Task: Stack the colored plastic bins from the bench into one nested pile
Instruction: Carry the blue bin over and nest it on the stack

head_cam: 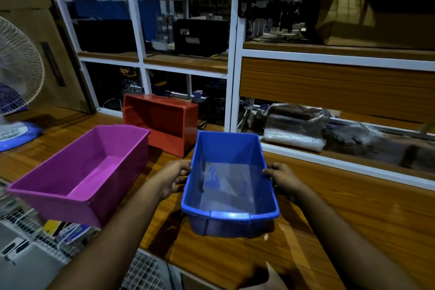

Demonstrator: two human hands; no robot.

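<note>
The blue bin [230, 186] is a bright royal blue, with a paler, shiny highlight on its near rim. The purple bin [82, 172] is a magenta-purple, lighter pink on its inner floor. The red bin [162, 122] is orange-red, darker inside. The bench [353, 207] is warm brown wood with a darker grain in long stripes. The fan [16, 73] has a white wire grille, violet blades and a blue base. The shelf frame [231, 66] is white, with brown wooden boards. The grid [143, 273] at the near edge is perhaps grey-white; light is poor.
</note>
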